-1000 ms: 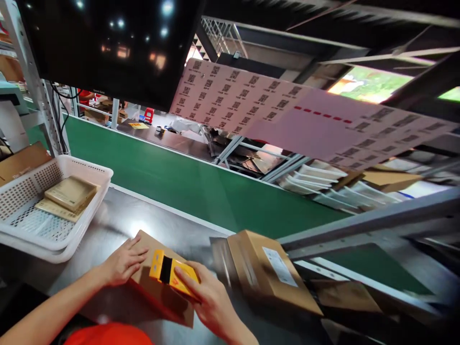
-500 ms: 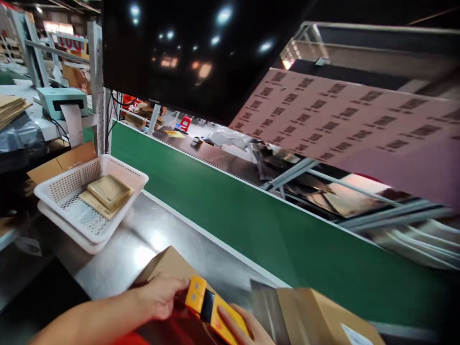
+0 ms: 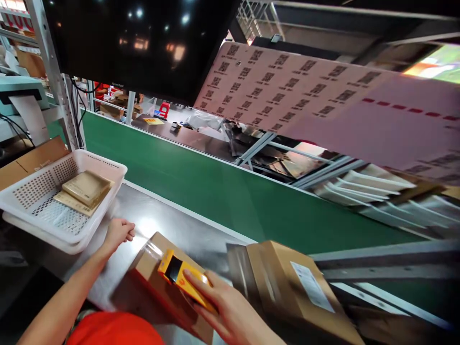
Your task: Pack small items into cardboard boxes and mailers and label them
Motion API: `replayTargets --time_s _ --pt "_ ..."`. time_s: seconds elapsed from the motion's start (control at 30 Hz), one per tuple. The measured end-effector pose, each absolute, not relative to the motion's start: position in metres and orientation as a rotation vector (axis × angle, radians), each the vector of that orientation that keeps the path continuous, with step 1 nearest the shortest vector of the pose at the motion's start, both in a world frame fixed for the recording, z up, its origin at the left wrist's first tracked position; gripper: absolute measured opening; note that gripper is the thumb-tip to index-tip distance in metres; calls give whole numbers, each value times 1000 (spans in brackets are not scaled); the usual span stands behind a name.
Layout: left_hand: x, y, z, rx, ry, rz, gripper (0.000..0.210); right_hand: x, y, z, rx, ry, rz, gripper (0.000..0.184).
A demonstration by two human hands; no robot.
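**Yellow tape dispenser pressed on a small carton**

The right hand [image 3: 230, 311] has its fingers closed around a yellow tape dispenser [image 3: 183, 279], which lies on top of a small brown carton [image 3: 163, 282]. The carton sits on the steel table [image 3: 168, 225], near the person and a little left of the middle. A strip of clear tape shines on its far end.

The carton looks stiff and probably light; its walls are flat and should not give much under the hand. The taped surface may be slippery, so the bare cardboard sides and corners seem the better places to hold it. The dispenser is hard plastic and is best held around its body, as it is now.

The right arm comes from the near right, the wrist bent slightly inward. The left hand [image 3: 118, 233] is stretched forward to the left, just beside the white basket [image 3: 108, 201], apart from the carton. Its fingers are loosely curled and hold nothing.

A second, bigger carton [image 3: 283, 282] with a white label stands to the right, near the green conveyor belt [image 3: 215, 191].
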State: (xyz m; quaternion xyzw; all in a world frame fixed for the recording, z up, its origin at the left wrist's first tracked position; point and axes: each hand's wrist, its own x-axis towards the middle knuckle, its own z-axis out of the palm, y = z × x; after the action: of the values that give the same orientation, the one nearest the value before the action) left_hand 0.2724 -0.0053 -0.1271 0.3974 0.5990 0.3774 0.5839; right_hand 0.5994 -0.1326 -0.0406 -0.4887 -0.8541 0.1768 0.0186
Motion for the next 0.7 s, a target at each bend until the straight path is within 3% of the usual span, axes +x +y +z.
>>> replayTargets --time_s 0.37,0.7 --pt "256 11 -171 1022 1558 967 26 537 -104 -11 -1889 -2807 621 55" --pt "313 -37 -240 1138 1576 688 36 528 -95 -8 -1884 -2838 598 52"
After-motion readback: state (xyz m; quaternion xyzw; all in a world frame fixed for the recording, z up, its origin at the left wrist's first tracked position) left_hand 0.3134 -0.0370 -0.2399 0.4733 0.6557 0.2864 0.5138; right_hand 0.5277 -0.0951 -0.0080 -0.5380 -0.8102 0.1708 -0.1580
